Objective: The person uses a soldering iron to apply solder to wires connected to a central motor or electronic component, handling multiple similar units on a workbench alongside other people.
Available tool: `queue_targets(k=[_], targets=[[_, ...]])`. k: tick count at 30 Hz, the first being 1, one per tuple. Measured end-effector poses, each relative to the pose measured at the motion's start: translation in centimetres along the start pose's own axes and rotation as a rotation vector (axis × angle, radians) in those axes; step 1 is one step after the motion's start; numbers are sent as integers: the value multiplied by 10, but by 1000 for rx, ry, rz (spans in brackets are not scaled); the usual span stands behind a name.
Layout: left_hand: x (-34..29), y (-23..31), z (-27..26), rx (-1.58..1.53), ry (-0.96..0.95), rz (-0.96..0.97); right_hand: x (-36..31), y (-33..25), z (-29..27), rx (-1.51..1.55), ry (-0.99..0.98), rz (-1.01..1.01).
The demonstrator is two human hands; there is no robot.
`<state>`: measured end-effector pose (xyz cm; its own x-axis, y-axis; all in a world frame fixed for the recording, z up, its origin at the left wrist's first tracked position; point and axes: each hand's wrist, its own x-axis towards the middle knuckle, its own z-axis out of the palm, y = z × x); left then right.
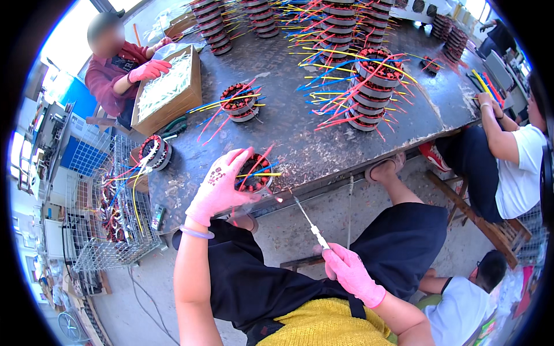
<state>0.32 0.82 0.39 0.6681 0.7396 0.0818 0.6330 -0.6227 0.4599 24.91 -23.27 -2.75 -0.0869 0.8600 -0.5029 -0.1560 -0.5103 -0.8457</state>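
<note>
My left hand, in a pink glove, wraps round the side of a motor stator at the table's near edge. Red, blue and yellow lead wires stick out of the stator's top. My right hand, also gloved in pink, is closed round the white handle of a thin metal rod tool. The rod points up and left, its tip close to the table edge and apart from the stator. A pale lead with a reddish end hangs from the stator toward the rod. Part of the stator is hidden by my left fingers.
More stators stand on the dark table: a single one behind, a white-laced one at left, and a stack at right. A carton of white pieces sits by a co-worker. A wire cage stands left; others sit at right.
</note>
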Motion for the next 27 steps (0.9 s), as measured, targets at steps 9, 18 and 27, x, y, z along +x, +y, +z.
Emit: queue_targets(k=[9,18,27], targets=[[0,6,-1,16,-45,41,2,-7,2,-16,7,8],[0,4,-1,11,-52,48,1,-19,4,-55,7,8],[0,-1,2,5,-30,82,3,-18,4,-41,4,-11]])
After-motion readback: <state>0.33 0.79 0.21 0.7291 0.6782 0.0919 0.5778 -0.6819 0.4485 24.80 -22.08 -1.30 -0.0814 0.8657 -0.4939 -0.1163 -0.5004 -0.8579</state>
